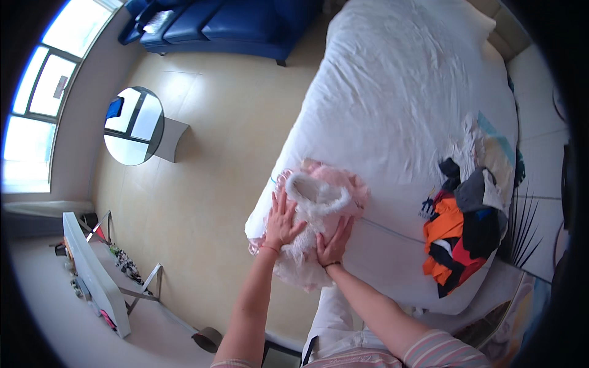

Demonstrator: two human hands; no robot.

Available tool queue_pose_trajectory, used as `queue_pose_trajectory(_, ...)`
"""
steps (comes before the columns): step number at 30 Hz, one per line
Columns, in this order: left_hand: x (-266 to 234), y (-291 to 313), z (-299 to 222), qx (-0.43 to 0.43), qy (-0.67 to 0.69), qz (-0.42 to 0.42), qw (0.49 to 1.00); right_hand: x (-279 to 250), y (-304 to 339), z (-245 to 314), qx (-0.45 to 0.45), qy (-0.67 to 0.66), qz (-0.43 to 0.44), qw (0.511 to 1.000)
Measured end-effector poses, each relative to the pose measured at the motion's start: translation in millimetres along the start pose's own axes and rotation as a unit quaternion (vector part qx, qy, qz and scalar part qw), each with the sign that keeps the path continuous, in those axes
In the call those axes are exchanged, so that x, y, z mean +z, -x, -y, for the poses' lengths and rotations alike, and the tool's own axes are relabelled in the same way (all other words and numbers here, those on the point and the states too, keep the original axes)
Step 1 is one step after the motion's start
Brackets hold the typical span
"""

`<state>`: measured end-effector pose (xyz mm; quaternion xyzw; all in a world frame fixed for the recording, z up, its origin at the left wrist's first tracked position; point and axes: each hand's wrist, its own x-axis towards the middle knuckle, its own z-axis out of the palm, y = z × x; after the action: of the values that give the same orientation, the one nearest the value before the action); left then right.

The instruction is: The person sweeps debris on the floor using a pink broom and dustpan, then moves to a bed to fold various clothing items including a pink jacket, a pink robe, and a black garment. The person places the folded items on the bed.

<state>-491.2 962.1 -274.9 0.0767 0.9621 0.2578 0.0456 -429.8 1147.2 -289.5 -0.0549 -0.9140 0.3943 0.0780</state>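
A pink garment (346,178) with a fluffy white trim ring and white lacy ruffles lies bunched on the near left corner of the white bed (386,104). My left hand (283,224) rests on its left side, fingers stretched out and spread. On the garment's lower right part lies my right hand (335,243), flat with fingers extended. Both palms press on the cloth, and neither hand grips it. Part of the garment is hidden under my hands, and its lower ruffles hang near the bed's front edge.
A heap of clothes (463,227) in orange, black, grey and red lies on the bed's right side. A round glass table (135,126) stands on the floor to the left. Beyond it is a blue sofa (239,27). A white desk (98,276) stands at the lower left.
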Motion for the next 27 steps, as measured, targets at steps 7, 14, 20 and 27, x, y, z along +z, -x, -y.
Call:
queue_pose_trajectory(7,2.4,-5.6,-0.1,-0.001,0.038,0.024,0.999,-8.2,-11.1,-2.6,0.01,-0.005,0.017,1.0)
queue_pose_trajectory(14,-52.5,13.9,-17.2,-0.001,0.04,0.013,0.999,-139.1,-19.3,2.5,0.011,-0.081,0.054,0.995)
queue_pose_trajectory(20,-84.0,19.7,-58.9,-0.019,0.018,0.007,1.0,-275.9,11.1,-120.9,0.049,0.056,-0.106,0.992)
queue_pose_trajectory(27,-104.5,48.8,-160.3,-0.018,-0.021,-0.129,0.991,-407.5,-46.1,-214.6,0.167,0.355,-0.173,0.903)
